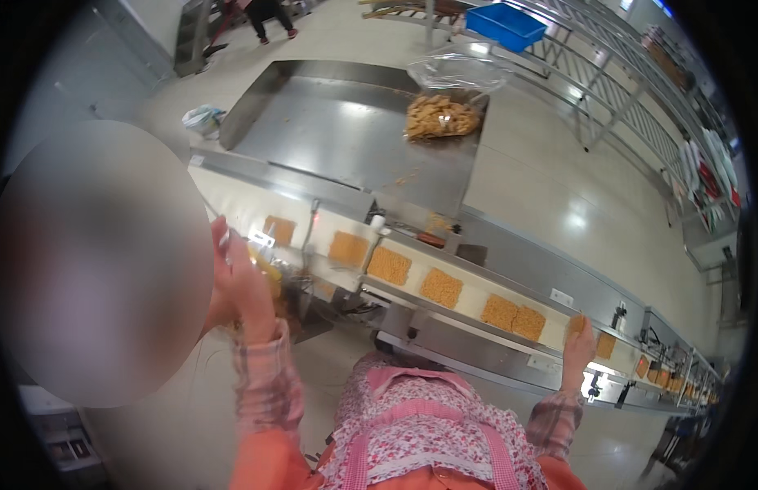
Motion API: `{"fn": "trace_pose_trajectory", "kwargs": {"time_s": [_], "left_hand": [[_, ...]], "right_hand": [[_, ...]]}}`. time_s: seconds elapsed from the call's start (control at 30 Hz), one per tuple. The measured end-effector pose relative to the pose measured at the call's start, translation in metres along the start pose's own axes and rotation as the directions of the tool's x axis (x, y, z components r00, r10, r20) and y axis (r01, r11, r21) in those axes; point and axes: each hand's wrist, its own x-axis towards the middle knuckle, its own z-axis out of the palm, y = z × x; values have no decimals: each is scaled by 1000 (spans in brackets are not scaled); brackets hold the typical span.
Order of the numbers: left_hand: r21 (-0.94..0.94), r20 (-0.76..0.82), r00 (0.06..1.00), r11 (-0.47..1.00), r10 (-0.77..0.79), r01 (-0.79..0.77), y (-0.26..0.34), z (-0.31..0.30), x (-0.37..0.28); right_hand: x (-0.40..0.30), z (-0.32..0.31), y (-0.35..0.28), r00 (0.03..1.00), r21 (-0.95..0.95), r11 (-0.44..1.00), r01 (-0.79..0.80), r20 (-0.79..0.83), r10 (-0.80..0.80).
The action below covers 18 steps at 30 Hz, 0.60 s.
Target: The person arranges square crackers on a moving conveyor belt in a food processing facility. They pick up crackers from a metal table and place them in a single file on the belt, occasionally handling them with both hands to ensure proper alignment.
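My right hand (pixel 580 350) holds a square golden-brown cake, noodle-like in texture (pixel 575 324), at the right part of a pale conveyor belt (pixel 409 293). More such cakes lie in a row along the belt, among them a single one (pixel 441 288) and two touching each other (pixel 514 317). My left hand (pixel 249 294) is raised at the left, beside the blurred head of another person (pixel 103 263). Its fingers are partly hidden and blurred, so whether it holds anything is unclear. Another cake (pixel 280 231) lies on the belt beyond it.
A steel tray table (pixel 348 131) behind the belt holds a clear plastic bag of broken pieces (pixel 443 117). Crumbs lie near its front. A blue crate (pixel 505 26) rests on metal racks (pixel 636 101). The belt runs on into machinery at the right. A person's legs (pixel 270 18) show far back.
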Motion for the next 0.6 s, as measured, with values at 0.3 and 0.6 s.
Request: {"fn": "trace_pose_trajectory", "kwargs": {"time_s": [0.3, 0.6], "left_hand": [[-464, 869, 388, -230, -308, 855, 121, 247, -64], [-634, 681, 555, -5, -478, 774, 124, 229, -51]], "right_hand": [[-75, 11, -145, 488, 340, 394, 854, -260, -833], [-91, 20, -180, 861, 945, 322, -56, 209, -464]]}}
